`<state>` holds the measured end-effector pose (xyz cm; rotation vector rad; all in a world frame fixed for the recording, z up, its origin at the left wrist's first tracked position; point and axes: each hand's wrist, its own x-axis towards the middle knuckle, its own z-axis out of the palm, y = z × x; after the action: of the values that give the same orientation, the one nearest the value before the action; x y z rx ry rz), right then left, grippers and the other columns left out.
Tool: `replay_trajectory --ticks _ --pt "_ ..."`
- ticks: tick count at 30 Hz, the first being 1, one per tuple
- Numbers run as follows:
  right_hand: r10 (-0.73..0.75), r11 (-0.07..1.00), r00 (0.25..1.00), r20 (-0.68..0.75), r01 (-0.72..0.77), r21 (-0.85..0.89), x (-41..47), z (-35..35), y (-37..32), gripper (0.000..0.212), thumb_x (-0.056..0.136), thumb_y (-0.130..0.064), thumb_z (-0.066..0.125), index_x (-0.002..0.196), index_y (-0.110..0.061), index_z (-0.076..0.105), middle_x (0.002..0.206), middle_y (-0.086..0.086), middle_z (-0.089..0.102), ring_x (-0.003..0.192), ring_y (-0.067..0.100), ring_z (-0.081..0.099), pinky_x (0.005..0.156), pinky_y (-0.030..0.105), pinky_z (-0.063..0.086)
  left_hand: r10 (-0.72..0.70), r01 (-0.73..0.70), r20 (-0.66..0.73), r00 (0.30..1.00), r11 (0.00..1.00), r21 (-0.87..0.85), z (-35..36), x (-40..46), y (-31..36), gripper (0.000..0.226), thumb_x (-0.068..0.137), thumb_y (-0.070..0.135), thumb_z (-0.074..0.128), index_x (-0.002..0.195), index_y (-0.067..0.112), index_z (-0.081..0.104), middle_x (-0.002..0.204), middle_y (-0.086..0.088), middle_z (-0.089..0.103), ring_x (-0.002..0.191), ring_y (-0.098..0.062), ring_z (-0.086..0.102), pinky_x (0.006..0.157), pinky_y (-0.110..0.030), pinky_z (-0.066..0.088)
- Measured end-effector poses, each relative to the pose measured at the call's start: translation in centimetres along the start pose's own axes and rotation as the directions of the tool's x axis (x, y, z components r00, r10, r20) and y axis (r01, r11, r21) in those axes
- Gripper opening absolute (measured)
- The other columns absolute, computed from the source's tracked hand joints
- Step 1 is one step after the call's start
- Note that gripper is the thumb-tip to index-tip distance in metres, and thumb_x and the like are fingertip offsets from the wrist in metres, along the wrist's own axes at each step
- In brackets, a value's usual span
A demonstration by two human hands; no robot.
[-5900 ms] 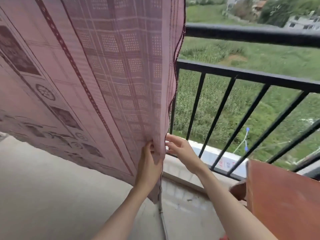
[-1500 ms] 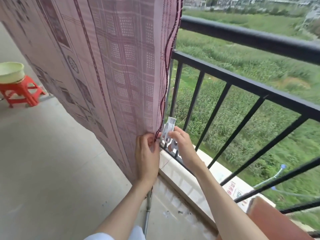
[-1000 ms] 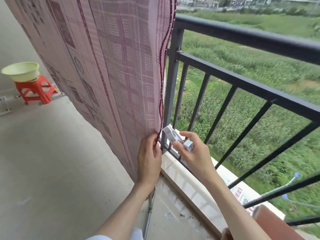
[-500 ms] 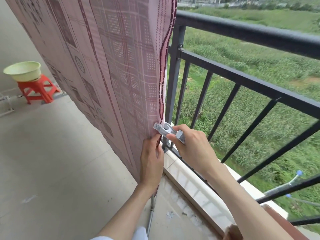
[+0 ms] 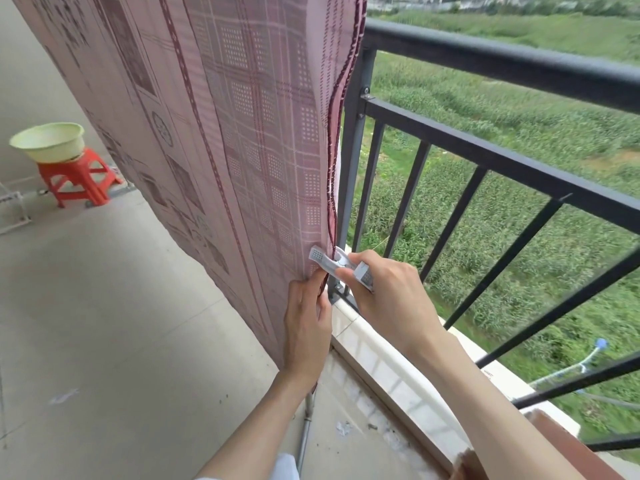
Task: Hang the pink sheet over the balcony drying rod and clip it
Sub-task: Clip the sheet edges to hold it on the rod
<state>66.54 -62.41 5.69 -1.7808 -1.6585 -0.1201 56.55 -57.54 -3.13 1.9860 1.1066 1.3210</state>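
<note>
Beside the balcony railing (image 5: 498, 67), the left hand (image 5: 306, 327) pinches the pink sheet (image 5: 242, 126) hem while the right hand (image 5: 388, 296) squeezes a white clip (image 5: 334, 266) onto it, apparently next to be released.

Home balcony, upper floor — black metal railing (image 5: 485, 140) over green fields (image 5: 519, 109), tiled floor (image 5: 121, 323), red plastic stool (image 5: 78, 178) with green basin (image 5: 48, 142) — laundry-drying spot.

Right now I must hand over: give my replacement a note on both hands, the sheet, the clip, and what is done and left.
Left hand pinches the pink patterned sheet at its dark-trimmed side edge.
Right hand grips the white plastic clip, its tip over that edge just above the left hand.
Done: sheet hangs beside the black metal railing.
Left: release the clip onto the edge; I cannot tell whether it bites yet.
</note>
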Motion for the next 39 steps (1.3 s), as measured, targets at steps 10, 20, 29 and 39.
replay_trajectory --ticks 10,20,29,39 --pt "0.129 0.985 0.988 0.085 -0.138 0.100 0.0 -0.6 -0.2 0.053 0.082 -0.057 0.052 0.112 -0.015 0.061 0.070 0.003 0.066 0.058 0.011 0.058 0.062 0.027 0.040 -0.076 0.076 0.003 0.997 0.993 -0.088 -0.2 -0.5 0.4 0.040 0.086 -0.004 0.053 0.111 0.028 0.053 0.088 0.007 0.043 0.087 0.014 0.048 0.074 0.001 0.034" --pt "0.575 0.717 0.717 0.393 -0.674 0.179 -9.6 9.2 8.1 0.026 0.090 -0.020 0.058 0.114 -0.013 0.063 0.107 0.003 0.069 0.074 0.002 0.052 0.071 0.019 0.036 -0.437 0.433 0.177 0.882 0.899 0.062 0.9 -4.6 -4.7 0.030 0.083 0.014 0.064 0.109 0.010 0.049 0.104 0.000 0.050 0.099 -0.017 0.049 0.082 -0.017 0.035" --pt "0.538 0.685 0.660 0.525 -0.705 0.183 -12.8 20.2 10.0 0.035 0.084 -0.025 0.059 0.118 -0.019 0.062 0.118 0.006 0.066 0.111 0.027 0.058 0.091 0.041 0.046 -0.579 0.435 0.363 0.730 0.803 0.408 4.2 -6.4 -10.7 0.029 0.084 0.021 0.063 0.107 0.005 0.056 0.109 -0.013 0.060 0.106 -0.028 0.053 0.080 -0.023 0.033" --pt "0.470 0.720 0.684 0.558 -0.662 0.206 -11.3 25.1 11.3 0.019 0.083 -0.017 0.058 0.099 -0.021 0.068 0.099 0.004 0.070 0.098 0.030 0.057 0.074 0.037 0.048 -0.632 0.572 0.105 0.768 0.750 0.332 6.4 -7.1 -12.0 0.010 0.086 0.015 0.060 0.080 0.014 0.052 0.088 -0.003 0.063 0.084 -0.016 0.054 0.065 -0.010 0.030"
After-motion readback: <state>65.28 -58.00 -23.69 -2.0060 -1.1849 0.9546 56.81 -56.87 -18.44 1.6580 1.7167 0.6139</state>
